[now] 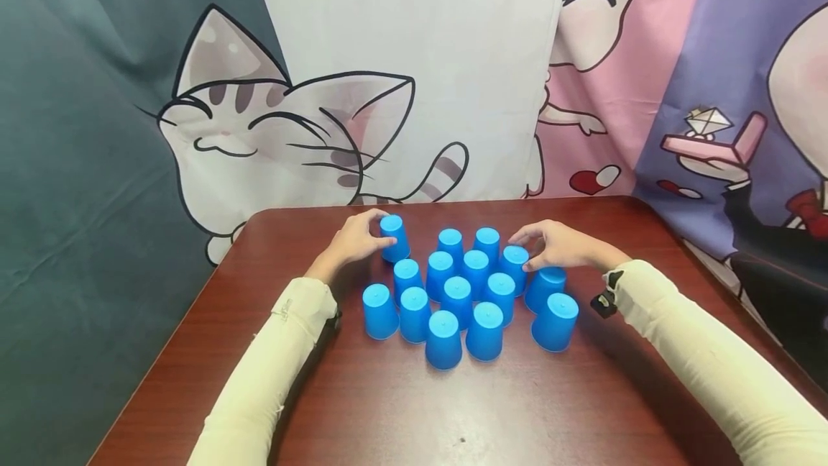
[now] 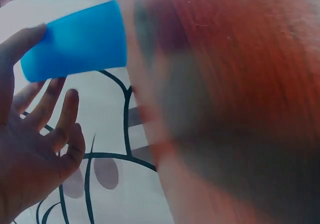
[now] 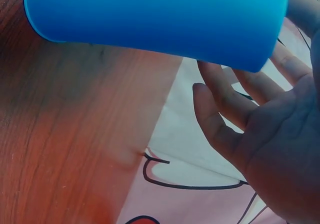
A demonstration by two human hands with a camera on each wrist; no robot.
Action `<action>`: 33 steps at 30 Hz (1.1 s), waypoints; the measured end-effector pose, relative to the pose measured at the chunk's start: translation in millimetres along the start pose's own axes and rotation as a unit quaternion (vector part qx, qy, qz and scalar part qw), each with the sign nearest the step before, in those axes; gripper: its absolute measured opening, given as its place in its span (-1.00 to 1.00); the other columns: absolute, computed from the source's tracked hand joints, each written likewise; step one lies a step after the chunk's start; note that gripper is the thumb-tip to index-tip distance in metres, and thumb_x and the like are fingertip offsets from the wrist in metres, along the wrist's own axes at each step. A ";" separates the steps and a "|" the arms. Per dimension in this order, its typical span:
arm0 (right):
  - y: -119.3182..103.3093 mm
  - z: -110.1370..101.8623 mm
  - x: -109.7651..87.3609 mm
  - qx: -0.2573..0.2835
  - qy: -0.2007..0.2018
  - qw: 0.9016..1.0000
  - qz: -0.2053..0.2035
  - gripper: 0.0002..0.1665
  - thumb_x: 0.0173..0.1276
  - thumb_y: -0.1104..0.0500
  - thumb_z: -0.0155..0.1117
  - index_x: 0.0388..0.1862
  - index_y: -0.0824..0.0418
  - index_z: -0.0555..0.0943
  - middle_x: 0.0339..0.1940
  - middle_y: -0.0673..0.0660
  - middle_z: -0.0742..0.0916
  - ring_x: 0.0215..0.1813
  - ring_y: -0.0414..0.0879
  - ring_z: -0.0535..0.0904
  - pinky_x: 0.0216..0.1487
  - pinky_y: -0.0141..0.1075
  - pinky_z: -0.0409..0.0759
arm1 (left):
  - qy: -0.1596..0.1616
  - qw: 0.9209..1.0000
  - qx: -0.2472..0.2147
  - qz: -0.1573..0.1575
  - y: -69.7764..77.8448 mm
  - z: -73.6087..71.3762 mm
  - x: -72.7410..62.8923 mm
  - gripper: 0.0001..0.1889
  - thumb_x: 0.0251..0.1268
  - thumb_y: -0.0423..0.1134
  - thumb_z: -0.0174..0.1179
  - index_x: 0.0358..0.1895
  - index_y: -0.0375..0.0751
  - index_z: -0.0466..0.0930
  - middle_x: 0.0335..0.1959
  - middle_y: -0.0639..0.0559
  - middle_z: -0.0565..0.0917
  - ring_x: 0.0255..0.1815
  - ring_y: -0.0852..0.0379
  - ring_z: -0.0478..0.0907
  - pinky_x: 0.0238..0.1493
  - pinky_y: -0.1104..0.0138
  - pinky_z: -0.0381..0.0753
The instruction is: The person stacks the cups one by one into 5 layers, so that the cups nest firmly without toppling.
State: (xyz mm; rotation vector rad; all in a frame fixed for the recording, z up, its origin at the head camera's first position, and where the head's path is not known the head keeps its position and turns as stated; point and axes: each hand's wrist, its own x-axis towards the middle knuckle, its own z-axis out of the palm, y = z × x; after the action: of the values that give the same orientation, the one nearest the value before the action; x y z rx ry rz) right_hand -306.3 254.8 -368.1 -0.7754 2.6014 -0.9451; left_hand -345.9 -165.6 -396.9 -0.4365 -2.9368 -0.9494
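At the back left of the group, my left hand (image 1: 358, 237) holds an upside-down blue cup (image 1: 395, 239) between thumb and fingers. The left wrist view shows the thumb (image 2: 25, 41) on that cup's side near its closed end, with fingers on the other side. Whether its rim touches the table cannot be told. My right hand (image 1: 561, 244) reaches in from the right and grips another upside-down blue cup (image 1: 514, 269), thumb at its near side and fingers behind. In the right wrist view, a large blue cup (image 3: 160, 19) covers part of the fingers.
Several more upside-down blue cups stand close together on the brown table (image 1: 388, 408), including a front cup (image 1: 443, 340) and a right-hand cup (image 1: 555, 322). Behind the table hangs a cloth (image 1: 414, 20) printed with cartoon figures. A dark object (image 1: 770, 286) is beyond the right edge.
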 end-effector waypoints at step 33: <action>15.6 0.6 0.8 0.042 0.012 0.999 0.000 -0.37 0.15 0.01 0.55 0.16 0.19 0.57 0.06 0.14 0.72 0.10 0.13 0.66 0.08 0.14 0.59 | 0.026 0.996 -0.077 -0.032 -6.6 25.7 72.3 -0.37 0.25 -0.02 0.37 0.31 -0.22 0.43 0.31 -0.24 0.48 0.37 -0.23 0.33 0.32 -0.14 0.32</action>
State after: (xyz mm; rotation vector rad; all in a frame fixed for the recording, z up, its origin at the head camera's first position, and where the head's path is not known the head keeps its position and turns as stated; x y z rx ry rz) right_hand -312.8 264.1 -378.9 -0.7473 2.5627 -1.0619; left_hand -415.5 -137.3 -413.9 -0.3183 -2.8588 -1.1830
